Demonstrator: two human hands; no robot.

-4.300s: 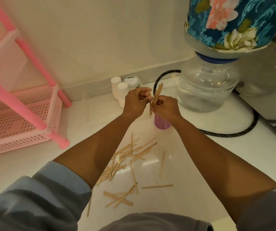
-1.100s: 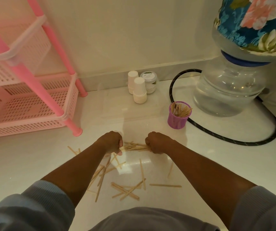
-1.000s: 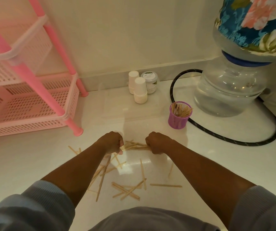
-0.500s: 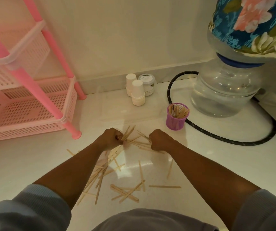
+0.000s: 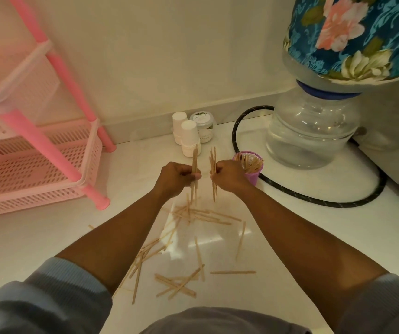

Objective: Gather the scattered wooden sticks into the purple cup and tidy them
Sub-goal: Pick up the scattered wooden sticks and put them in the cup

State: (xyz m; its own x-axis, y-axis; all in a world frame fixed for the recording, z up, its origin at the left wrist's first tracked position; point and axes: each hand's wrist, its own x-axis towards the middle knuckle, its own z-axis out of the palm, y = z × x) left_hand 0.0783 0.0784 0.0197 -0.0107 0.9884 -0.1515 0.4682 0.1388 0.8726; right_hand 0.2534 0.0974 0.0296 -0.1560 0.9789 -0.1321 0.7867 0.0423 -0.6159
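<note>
each hand point(image 5: 178, 175) point(image 5: 227, 177) grips upright sticks point(image 5: 194, 165) beside purple cup point(image 5: 251, 173).

Person wore a long-sleeved top w/ light blue-grey sleeves, both pushed up to approx. the elbows, forearms bare. Left sleeve point(image 5: 56, 292) had a ribbed knit cuff, bunched in soft folds. Right sleeve point(image 5: 384, 307) looked the same, cuff less distinct. Grey fabric point(image 5: 217, 321) at bottom centre, prob. clothing. Left hand point(image 5: 176, 177) & right hand point(image 5: 229, 177) were bare: no gloves, rings or watch visible.
</note>
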